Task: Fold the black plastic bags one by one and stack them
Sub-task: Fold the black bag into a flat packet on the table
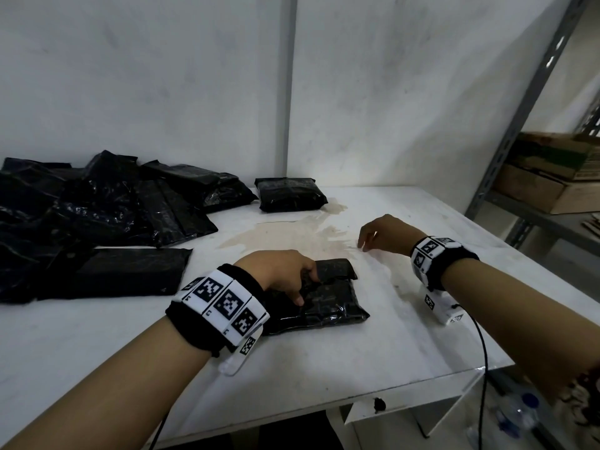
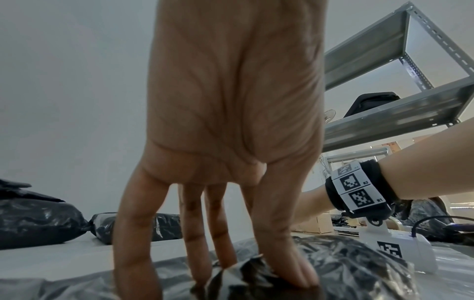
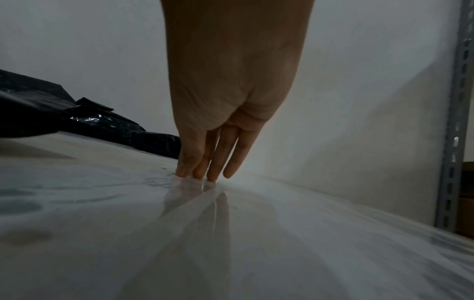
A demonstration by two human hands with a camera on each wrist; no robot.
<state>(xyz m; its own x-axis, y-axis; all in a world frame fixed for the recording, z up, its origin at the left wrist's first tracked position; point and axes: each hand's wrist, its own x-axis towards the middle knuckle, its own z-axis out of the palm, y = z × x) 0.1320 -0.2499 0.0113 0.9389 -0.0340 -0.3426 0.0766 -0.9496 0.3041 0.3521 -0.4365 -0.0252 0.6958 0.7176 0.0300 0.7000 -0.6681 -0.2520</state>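
1. Work surface: a white, stained rectangular table (image 1: 324, 368) set against a white wall.
2. Item in work: a glossy black plastic bag, folded to a flat packet (image 1: 328, 303), lies near the front middle of the table. Its far flap stands slightly raised from the body.
3. Left hand (image 1: 279, 271): resting on the folded bag, fingers extended downward and pressing the plastic. The left wrist view shows the fingertips (image 2: 295, 272) planted on the crinkled black film (image 2: 346, 263). The thumb lies against the raised flap; whether it pinches the flap cannot be determined.
4. Right hand (image 1: 386, 233): apart from the bag, to its right and farther back, holding nothing. The right wrist view shows its straight fingers (image 3: 212, 162) close together, tips touching the bare tabletop (image 3: 282, 233).
5. The two hands are well apart.
6. Unfolded stock: a loose heap of black plastic bags (image 1: 97, 216) occupies the left rear of the table.
7. Finished stock: one folded black packet (image 1: 290, 193) sits alone at the rear centre, near the wall, just right of the heap.
8. Surroundings: a grey slotted metal shelf frame (image 1: 519, 125) stands to the right, carrying cardboard boxes (image 1: 548, 177).
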